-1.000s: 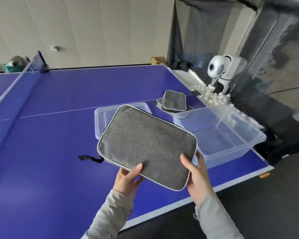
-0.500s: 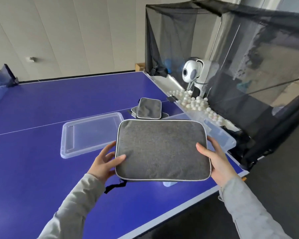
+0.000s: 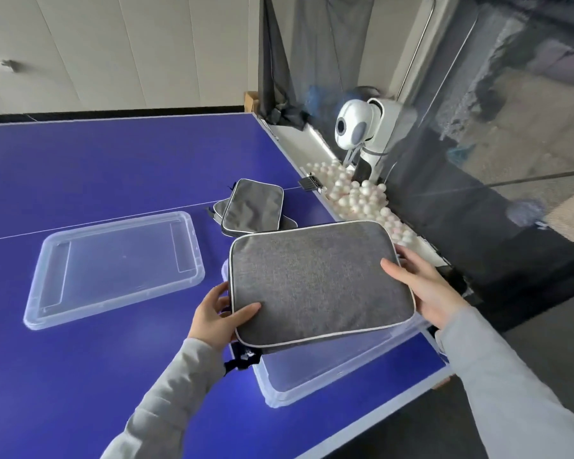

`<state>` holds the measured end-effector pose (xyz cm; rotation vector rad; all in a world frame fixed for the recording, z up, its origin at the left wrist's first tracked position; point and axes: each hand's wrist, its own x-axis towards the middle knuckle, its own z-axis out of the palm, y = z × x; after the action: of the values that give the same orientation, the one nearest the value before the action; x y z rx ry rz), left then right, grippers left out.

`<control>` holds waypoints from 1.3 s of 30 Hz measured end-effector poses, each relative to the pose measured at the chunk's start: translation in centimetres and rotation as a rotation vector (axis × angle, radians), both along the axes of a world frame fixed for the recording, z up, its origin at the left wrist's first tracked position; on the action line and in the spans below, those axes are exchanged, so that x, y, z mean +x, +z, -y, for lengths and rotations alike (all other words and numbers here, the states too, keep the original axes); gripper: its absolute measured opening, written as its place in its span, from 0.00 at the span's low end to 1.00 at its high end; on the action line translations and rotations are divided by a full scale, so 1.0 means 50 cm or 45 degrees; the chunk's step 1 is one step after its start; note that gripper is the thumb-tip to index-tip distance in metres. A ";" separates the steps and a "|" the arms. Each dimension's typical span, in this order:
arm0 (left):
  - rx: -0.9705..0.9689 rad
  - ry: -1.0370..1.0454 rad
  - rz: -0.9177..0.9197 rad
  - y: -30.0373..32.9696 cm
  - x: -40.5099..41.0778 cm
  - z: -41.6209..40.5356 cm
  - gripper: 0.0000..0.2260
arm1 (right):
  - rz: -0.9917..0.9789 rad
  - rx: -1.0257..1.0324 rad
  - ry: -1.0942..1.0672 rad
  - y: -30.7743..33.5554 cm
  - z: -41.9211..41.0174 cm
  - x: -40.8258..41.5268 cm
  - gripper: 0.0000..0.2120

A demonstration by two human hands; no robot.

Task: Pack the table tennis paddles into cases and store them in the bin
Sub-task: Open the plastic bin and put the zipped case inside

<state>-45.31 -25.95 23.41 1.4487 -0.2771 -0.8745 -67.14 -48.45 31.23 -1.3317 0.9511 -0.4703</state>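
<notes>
A grey paddle case (image 3: 315, 279) with white piping is held flat between both hands, directly above the clear plastic bin (image 3: 328, 366) at the table's near right corner. My left hand (image 3: 216, 314) grips its left edge, thumb on top. My right hand (image 3: 421, 289) grips its right edge. A black strap (image 3: 241, 357) hangs under the case's left corner. The case hides most of the bin. Two more grey cases (image 3: 252, 207) lie stacked on the blue table (image 3: 96, 167) behind it.
The bin's clear lid (image 3: 113, 268) lies flat on the table to the left. A white ball-feeding machine (image 3: 362, 127) and a heap of white balls (image 3: 355, 197) sit off the table's right edge, backed by black netting (image 3: 478, 160).
Both hands carried the case to the right, from over the table to above the bin. The view has swung right with it.
</notes>
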 end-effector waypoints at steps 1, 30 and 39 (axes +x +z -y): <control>0.030 0.008 0.013 -0.002 -0.010 0.016 0.36 | -0.020 0.001 0.033 -0.001 0.022 -0.003 0.19; 1.242 0.107 0.067 -0.246 -0.110 0.228 0.31 | -1.025 -0.181 0.762 -0.406 0.268 0.092 0.34; 1.336 0.067 0.148 -0.267 -0.102 0.235 0.29 | -1.078 -0.231 0.827 -0.421 0.272 0.105 0.36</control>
<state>-50.42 -37.69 10.08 2.4631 0.1829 -0.9329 -61.87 -62.04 10.17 -1.9515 1.0732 0.5705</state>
